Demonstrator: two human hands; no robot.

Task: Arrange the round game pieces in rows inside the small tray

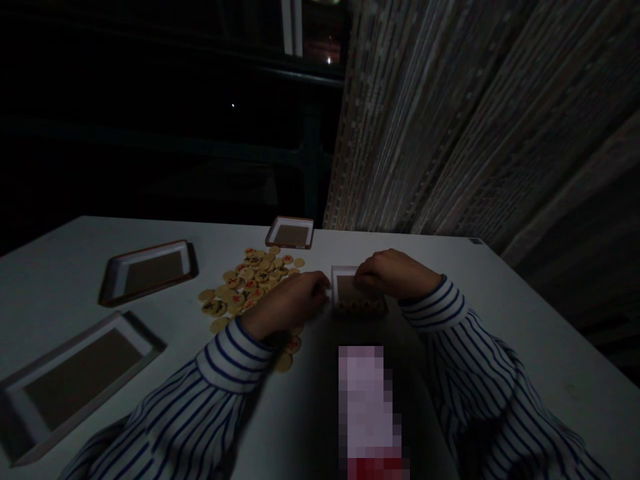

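Note:
My left hand [290,303] reaches over the near right side of a pile of Chinese chess pieces [250,283]. Its fingers are curled together beside the left wall of a small open box [333,283], and what they may hold is hidden. My right hand [400,273] bends down over the box's right side with closed fingertips inside it. Whatever is between those fingertips does not show. Along the box's near inner wall stands a row of several round pieces [360,305]. Most pieces in the pile lie flat, with red or black characters on some.
On the white table [500,320], a shallow tray-like box [293,220] lies at the back. Two larger ones lie at the left, one brown-rimmed [145,293] and one nearer [150,343]. A string curtain [390,133] hangs behind the table. A pixelated patch covers the near middle.

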